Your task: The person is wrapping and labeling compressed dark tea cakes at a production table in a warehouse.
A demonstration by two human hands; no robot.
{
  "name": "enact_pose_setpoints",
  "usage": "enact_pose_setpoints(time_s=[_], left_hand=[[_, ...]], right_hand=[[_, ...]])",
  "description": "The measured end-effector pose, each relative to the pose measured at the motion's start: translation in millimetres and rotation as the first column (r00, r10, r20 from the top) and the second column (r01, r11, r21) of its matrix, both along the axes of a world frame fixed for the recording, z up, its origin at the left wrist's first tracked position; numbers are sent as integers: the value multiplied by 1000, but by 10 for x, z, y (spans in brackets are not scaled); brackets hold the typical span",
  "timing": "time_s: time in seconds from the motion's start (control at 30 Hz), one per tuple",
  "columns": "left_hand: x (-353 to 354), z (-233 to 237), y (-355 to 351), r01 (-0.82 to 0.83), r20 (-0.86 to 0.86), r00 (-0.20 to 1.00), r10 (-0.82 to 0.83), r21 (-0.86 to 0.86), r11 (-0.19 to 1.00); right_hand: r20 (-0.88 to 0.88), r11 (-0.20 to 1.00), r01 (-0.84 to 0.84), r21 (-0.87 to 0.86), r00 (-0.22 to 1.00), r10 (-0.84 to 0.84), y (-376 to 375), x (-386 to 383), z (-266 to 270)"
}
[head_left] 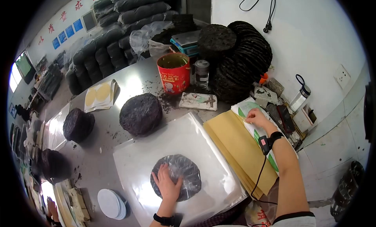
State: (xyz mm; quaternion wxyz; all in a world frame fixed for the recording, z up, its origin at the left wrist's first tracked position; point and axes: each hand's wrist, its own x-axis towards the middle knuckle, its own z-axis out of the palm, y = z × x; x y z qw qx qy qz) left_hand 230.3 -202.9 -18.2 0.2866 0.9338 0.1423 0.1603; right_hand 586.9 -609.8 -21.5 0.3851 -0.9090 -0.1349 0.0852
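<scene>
My left hand (167,184) lies with fingers spread on a round dark cake (191,179) wrapped in clear plastic. Beneath the cake is a stack of clear plastic sheets (137,156). On the right, my right hand (256,118) is closed in a pinch at the edge of a white wrapper with green leaf prints (246,105); what the fingertips hold is too small to make out. Brown paper sheets (231,139) lie between the plastic and that wrapper. An unwrapped dark cake (141,114) sits beyond the plastic stack.
White paper discs (111,203) lie at the near left. More dark lumps (78,125) stand on the metal table. A red bucket (174,76), a glass jar (201,73) and stacked dark discs (244,62) are at the back. Another person's hand (52,209) shows at far left.
</scene>
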Motion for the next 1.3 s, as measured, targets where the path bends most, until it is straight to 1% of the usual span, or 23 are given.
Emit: enact_pose_setpoints(time_s=[0.1, 0.2, 0.3, 0.33, 0.4, 0.43, 0.53, 0.77, 0.87, 0.97, 1.07, 1.17, 1.2, 1.23, 1.27, 1.3], left_hand=[[-8, -27, 5, 1, -1, 1000, -1, 6, 1000], [-17, -35, 3, 8, 14, 1000, -8, 0, 1000], [-22, -72, 14, 7, 11, 1000, -7, 12, 1000], [-27, -73, 7, 5, 6, 1000, -5, 10, 1000], [-14, -67, 10, 0, 2, 1000, 0, 12, 1000], [-7, -64, 4, -7, 2, 1000, 7, 3, 1000], [-8, -70, 3, -19, 9, 1000, 19, -1, 1000], [-18, -46, 1, 2, 9, 1000, -2, 5, 1000], [-15, -59, 10, 6, 18, 1000, -6, 6, 1000], [-5, -74, 0, -12, 18, 1000, 12, -1, 1000], [-12, -49, 1, 2, 26, 1000, -3, 14, 1000], [-29, -80, 20, 12, 43, 999, -12, 16, 1000], [-23, -78, 18, 10, 48, 999, -11, 15, 1000], [-11, -72, 10, 23, 58, 998, -23, 13, 1000], [-5, -62, 7, 24, 61, 998, -25, 11, 1000], [-34, -52, 27, 21, 53, 998, -22, 15, 1000]], right_hand=[[-14, 994, 64, 87, 998, -63, 19, -38, -58], [104, 998, 35, -47, 994, -30, 153, -187, 2], [123, 961, 137, -241, 986, -110, 312, -143, 16], [200, 931, 261, -257, 956, -213, 437, -180, 9], [358, 830, 498, -252, 844, -398, 839, -223, 4], [417, 778, 602, -180, 763, -494, 995, -224, -27], [568, 669, 742, -49, 571, -592, 1214, -264, -221], [607, 636, 772, 0, 505, -614, 1155, -165, -338], [586, 629, 776, -44, 531, -613, 1170, -240, -234], [616, 462, 876, -136, 440, -653, 852, -224, -337], [626, 389, 915, -110, 367, -688, 488, -404, -340], [515, 397, 915, 72, 307, -800, -56, -466, -464], [381, 393, 872, 293, 271, -884, -310, -435, -513], [470, 447, 778, 441, 223, -854, -714, -403, -561], [491, 453, 789, 414, 226, -842, -1003, -531, -284], [491, 523, 683, 510, 268, -829, -1405, -582, -147]])
